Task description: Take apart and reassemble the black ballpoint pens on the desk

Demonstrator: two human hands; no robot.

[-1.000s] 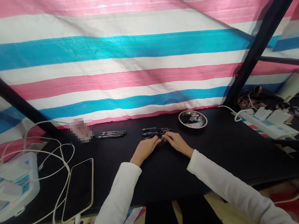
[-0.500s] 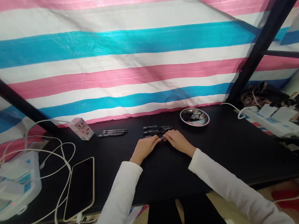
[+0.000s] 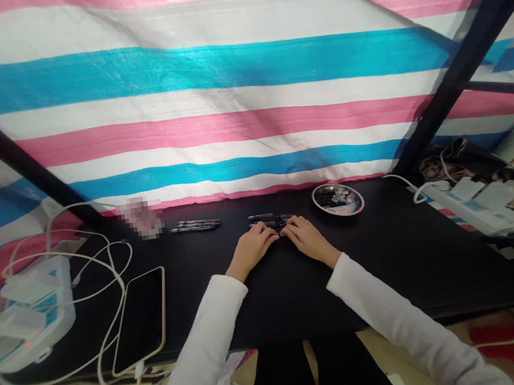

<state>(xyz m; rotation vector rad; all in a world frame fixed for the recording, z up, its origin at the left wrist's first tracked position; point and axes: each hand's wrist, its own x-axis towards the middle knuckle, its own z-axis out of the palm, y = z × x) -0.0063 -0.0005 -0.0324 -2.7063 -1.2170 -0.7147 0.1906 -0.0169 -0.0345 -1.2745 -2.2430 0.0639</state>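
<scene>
You have both hands low over the black tabletop (image 3: 297,296), fingertips nearly meeting. Your left hand (image 3: 252,247) and right hand (image 3: 311,240) each have a pinching grip on the small dark pen piece (image 3: 282,234) between them; your fingers hide most of it, so its exact form is unclear. Just past your fingertips, around 12 o'clock, lie dark pen parts (image 3: 261,217). Between 9 and 10 o'clock from your hands, a bundle of pens (image 3: 195,226) lies side by side. At 2 o'clock sits the round metal bowl (image 3: 356,196), holding more dark pen parts. Your smartphone (image 3: 139,322) lies at 8 o'clock, a white power strip (image 3: 495,216) at 3.
</scene>
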